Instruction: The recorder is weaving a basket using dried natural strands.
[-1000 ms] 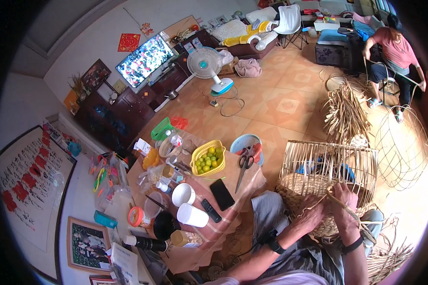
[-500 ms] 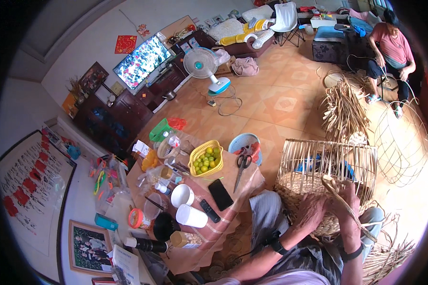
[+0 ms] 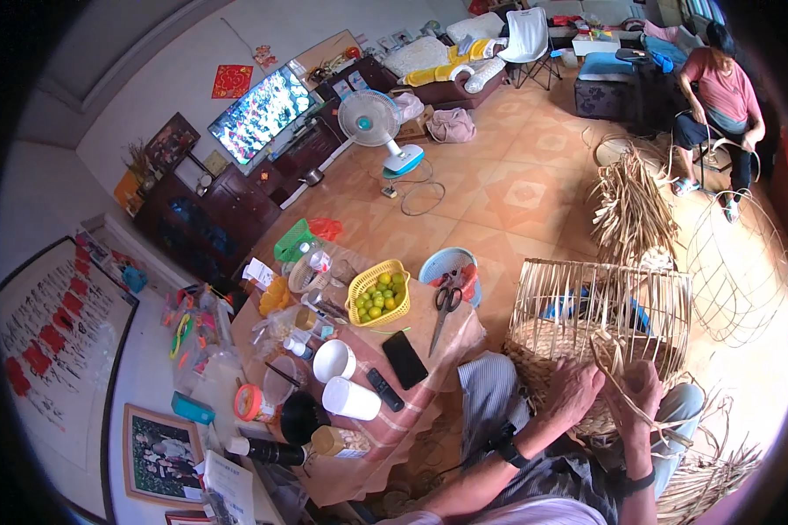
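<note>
On my lap rests a half-woven basket (image 3: 534,346), its braided wall of dried plant strands facing me and bare upright stakes rising beyond. My right hand (image 3: 636,394) is closed around a long dried strand (image 3: 611,354), which loops up above the fingers and trails past the wrist. Against the woven wall, my left hand (image 3: 574,390) is closed, its fingers curled; whatever lies in them is hidden. The hands are a small gap apart. Some blue material (image 3: 562,306) shows through the stakes.
To my left a cloth-covered table holds scissors (image 3: 446,308), a phone (image 3: 405,360), a remote (image 3: 384,389), a white cup (image 3: 351,398) and a yellow fruit basket (image 3: 360,308). A strand bundle (image 3: 632,206) stands beyond; loose strands (image 3: 709,481) lie right. Another person (image 3: 722,87) sits far right beside a wire frame (image 3: 735,271).
My right hand has lowered and moved away from the left hand, drawing the strand into a loop. The left hand has shifted slightly down. The other person's right-side hand has moved a little outward.
</note>
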`<state>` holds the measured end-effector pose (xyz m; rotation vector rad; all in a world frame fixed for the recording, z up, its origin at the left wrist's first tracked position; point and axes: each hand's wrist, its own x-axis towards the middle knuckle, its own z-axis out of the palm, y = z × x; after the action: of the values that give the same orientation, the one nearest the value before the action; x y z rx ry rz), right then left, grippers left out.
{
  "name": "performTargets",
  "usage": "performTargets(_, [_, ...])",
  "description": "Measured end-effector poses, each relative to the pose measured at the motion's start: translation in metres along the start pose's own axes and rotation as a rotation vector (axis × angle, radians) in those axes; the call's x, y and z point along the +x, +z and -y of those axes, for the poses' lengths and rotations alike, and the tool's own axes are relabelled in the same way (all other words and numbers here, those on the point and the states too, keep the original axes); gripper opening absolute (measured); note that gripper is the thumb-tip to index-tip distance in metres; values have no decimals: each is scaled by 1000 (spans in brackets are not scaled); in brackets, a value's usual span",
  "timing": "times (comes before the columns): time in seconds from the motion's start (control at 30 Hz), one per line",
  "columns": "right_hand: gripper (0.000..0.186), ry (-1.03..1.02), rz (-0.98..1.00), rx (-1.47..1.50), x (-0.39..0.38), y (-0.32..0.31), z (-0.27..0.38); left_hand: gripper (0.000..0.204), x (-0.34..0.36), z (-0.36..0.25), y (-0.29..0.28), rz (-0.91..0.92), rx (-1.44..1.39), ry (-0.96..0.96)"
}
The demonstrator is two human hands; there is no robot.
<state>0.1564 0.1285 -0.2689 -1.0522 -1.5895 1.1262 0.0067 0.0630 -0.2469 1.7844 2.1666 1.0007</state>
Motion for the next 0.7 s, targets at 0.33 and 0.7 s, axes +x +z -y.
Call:
performTargets(0.33, [30,317,65,622,48,2,7,15,2,13,15,-27,36,-46])
performTargets(0.7, [28,-92,309,-442,5,-3,52,13,1,23,17,-66,-71,34])
